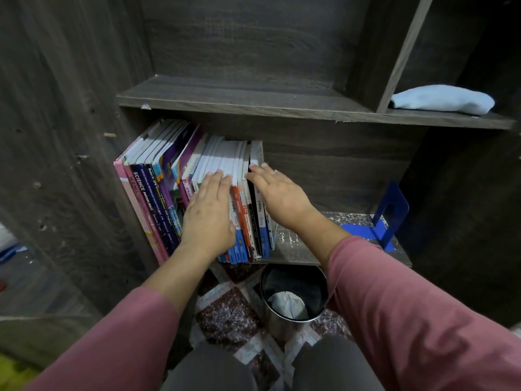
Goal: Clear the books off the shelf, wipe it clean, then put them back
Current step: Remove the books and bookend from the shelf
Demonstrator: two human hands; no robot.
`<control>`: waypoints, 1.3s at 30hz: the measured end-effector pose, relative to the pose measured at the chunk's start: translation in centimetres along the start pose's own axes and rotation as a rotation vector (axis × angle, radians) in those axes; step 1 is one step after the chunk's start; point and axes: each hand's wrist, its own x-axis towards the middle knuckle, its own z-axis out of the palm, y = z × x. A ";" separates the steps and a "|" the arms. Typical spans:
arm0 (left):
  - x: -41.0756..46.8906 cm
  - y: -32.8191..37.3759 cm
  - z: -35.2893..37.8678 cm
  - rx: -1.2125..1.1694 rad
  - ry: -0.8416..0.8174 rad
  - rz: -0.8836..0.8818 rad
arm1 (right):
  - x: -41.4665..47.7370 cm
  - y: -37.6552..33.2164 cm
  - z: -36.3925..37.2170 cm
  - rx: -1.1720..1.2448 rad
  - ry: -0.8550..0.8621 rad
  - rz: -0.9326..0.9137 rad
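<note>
It looked like a home study corner: school textbooks (158, 198) stood under the fingers (217, 179) in a worn dark-wood bookcase (253, 100), a blue bookend (392, 210) right of them, a lined waste bin (277, 328) on patterned floor tiles (225, 320) below them.

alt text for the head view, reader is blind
A left hand and a right hand rest flat on a row of textbooks on a dark wooden shelf. A blue bookend stands to the right; a light blue cloth lies above.
</note>
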 end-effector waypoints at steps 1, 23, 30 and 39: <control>0.0 0.1 0.0 0.000 0.000 -0.003 | 0.1 0.0 -0.3 0.051 -0.013 0.004; -0.2 0.6 -0.1 0.019 0.006 -0.031 | 0.2 4.0 2.3 0.094 0.030 0.008; -0.2 0.7 0.1 0.019 0.011 -0.037 | -1.0 1.7 4.0 0.489 -0.099 0.120; -0.1 0.4 0.4 0.045 0.018 -0.022 | -1.4 -1.0 6.1 0.583 0.027 0.600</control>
